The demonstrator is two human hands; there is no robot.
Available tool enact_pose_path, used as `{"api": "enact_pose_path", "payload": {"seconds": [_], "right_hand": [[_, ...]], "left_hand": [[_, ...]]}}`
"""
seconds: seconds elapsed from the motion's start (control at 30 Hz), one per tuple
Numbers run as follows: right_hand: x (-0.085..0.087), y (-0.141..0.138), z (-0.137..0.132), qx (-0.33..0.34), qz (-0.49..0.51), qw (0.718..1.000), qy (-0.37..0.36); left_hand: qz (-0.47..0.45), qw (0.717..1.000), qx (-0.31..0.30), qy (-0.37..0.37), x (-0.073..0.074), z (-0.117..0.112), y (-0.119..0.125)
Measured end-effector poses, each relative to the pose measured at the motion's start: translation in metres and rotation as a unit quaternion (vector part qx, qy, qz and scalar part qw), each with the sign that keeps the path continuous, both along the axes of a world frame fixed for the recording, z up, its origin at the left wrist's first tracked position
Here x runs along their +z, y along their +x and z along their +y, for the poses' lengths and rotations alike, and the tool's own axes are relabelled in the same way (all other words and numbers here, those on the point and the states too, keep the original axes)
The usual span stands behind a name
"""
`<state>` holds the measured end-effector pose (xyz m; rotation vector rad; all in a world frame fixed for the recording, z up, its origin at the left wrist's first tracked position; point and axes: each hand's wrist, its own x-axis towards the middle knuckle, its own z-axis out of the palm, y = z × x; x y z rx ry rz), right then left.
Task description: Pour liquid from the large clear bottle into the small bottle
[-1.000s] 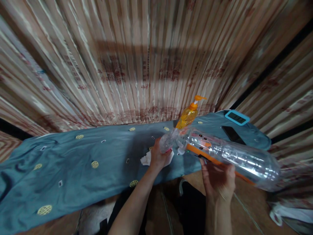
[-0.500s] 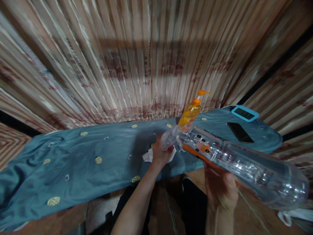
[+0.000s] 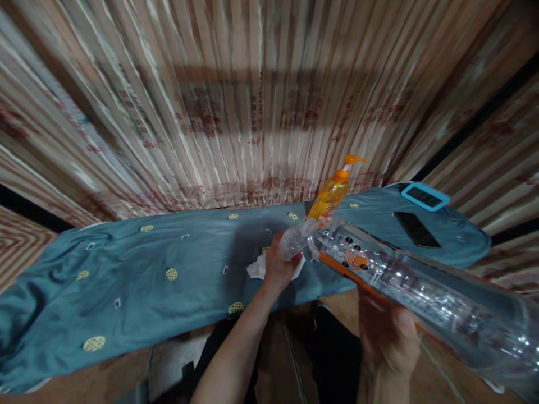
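Note:
My right hand (image 3: 389, 336) is wrapped round a large clear plastic bottle (image 3: 425, 300) with an orange label; the bottle lies tilted, its neck toward the table and its base near the right edge of the picture. My left hand (image 3: 278, 265) grips a small clear plastic bottle (image 3: 297, 238), tipped so its mouth meets the neck of the large one. Under the left hand lies a crumpled white tissue (image 3: 256, 268) on the blue cloth.
A blue patterned cloth (image 3: 126, 280) covers the table. An orange pump bottle (image 3: 332, 193) stands just behind the hands. A black phone (image 3: 416, 229) and a blue-framed digital device (image 3: 424, 196) lie at the right end. Striped curtains hang behind.
The large bottle has swung closer to the camera, its base now running off toward the lower right. The view has shifted slightly; both hands keep their grips.

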<state>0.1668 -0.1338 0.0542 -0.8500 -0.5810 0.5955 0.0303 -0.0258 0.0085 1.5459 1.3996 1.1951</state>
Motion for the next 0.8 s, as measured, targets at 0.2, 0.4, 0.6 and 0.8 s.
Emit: {"api": "enact_pose_path", "payload": {"seconds": [0.2, 0.4, 0.6, 0.8], "right_hand": [[0.003, 0.0, -0.001, 0.011, -0.01, 1.0, 0.003], [-0.004, 0.003, -0.003, 0.008, 0.0, 1.0, -0.003], [-0.007, 0.004, -0.004, 0.001, 0.015, 1.0, -0.01], [-0.012, 0.007, -0.006, 0.008, 0.022, 0.999, -0.022]], "left_hand": [[-0.007, 1.0, 0.007, -0.007, -0.004, 0.001, 0.002], [-0.009, 1.0, -0.004, 0.003, -0.004, 0.0, 0.001], [0.007, 1.0, 0.006, -0.001, -0.005, 0.0, 0.001], [0.02, 1.0, 0.014, -0.003, -0.005, -0.001, 0.001]]}}
